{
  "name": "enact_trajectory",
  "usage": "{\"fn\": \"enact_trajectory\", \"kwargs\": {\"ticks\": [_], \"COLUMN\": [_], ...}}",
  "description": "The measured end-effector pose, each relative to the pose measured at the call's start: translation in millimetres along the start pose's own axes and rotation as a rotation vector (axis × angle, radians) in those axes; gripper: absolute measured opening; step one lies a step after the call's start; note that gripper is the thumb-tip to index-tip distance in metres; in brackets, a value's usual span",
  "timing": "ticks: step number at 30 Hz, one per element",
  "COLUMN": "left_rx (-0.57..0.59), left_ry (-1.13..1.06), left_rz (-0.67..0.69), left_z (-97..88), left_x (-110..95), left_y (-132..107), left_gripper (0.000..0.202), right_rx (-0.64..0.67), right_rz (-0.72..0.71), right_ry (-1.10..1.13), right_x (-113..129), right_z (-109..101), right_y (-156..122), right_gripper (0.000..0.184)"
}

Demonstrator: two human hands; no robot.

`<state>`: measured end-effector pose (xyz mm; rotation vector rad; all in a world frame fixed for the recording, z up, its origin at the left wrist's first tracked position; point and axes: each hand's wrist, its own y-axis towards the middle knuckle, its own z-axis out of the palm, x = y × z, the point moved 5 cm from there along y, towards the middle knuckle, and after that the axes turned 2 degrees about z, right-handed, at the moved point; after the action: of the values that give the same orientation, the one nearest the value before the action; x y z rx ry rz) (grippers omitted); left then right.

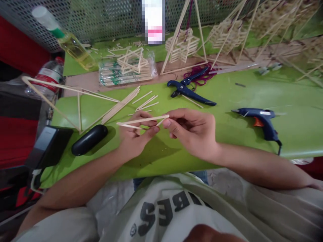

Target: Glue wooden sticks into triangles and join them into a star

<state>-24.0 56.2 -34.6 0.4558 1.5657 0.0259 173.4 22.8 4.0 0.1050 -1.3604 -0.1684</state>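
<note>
Between my hands, above the green table, is a small triangle of thin wooden sticks. My left hand pinches its lower side, thumb and fingers closed on the stick. At the triangle's right corner, my right hand grips with thumb and forefinger; its other fingers are curled. Several loose short sticks lie just beyond my left hand, beside a bundle of longer sticks. Blue cutting pliers rest past my right hand, with a stick under them. A blue glue gun with an orange trigger lies to the right.
A black oval case and a dark box-shaped device sit at the left. A large stick frame stands behind them. Farther back are bottled yellow liquid, packaged sticks, purple string and hanging stick lanterns.
</note>
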Motion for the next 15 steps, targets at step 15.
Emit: {"fn": "enact_trajectory", "kwargs": {"ticks": [15], "left_rx": [-0.099], "left_ry": [-0.073], "left_rz": [0.025], "left_z": [1.3], "left_x": [-2.9], "left_y": [0.3], "left_gripper": [0.021], "right_rx": [0.13], "right_rz": [-0.252], "right_ry": [-0.276], "right_x": [5.4], "right_z": [1.8], "right_y": [-2.6], "right_gripper": [0.01]}}
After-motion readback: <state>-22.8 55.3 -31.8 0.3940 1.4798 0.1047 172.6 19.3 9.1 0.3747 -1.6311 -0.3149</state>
